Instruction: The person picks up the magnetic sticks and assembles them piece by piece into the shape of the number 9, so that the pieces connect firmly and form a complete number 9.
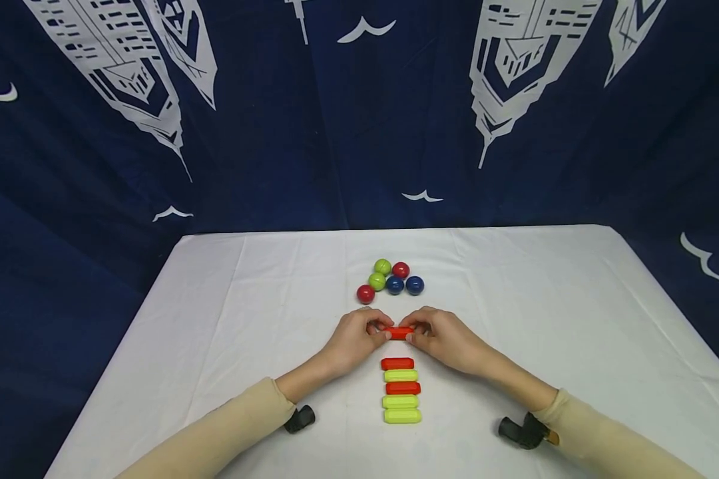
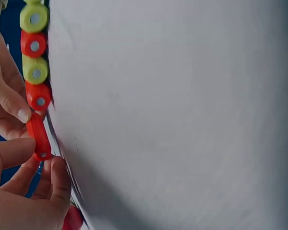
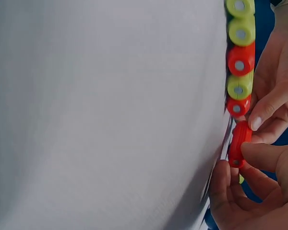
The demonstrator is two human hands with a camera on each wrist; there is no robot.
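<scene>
Left hand and right hand both pinching the same red stick, one at each end, held crosswise just above the white tablecloth near the table's middle. Fingertips curled round the stick ends, plain in both wrist views. Right behind the stick, closer to the body: a neat row of five more sticks, red, yellow-green, red, then two yellow-green. Further out past the hands, a cluster of six balls, red, green, blue. Dark blue printed curtain all around the back.
</scene>
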